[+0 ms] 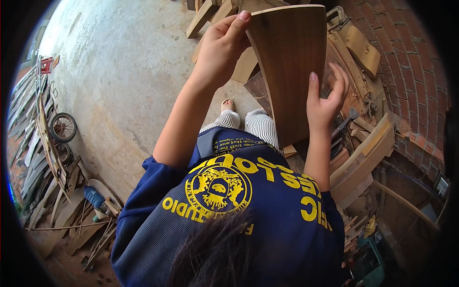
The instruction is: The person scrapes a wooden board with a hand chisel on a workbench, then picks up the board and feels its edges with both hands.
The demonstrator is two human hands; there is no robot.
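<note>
A wide curved wooden board (296, 52) stands raised in front of me, its pale edge running down the left side. My left hand (222, 50) is closed on that left edge near the top, thumb on the near side and the other fingers partly hidden. By the board's right edge is my right hand (327, 95), its fingers spread and slightly bent. The right thumb overlaps the board's face, but whether it touches is unclear. The board's lower end comes down beside my striped trouser leg (261, 125).
Thick curved wood pieces (366, 160) and a wooden block (362, 50) lie at right, by a brick wall (416, 71). Scrap wood (57, 210), a small wheel (63, 127) and a blue jug (94, 196) are at left. Concrete floor (119, 91) spreads between.
</note>
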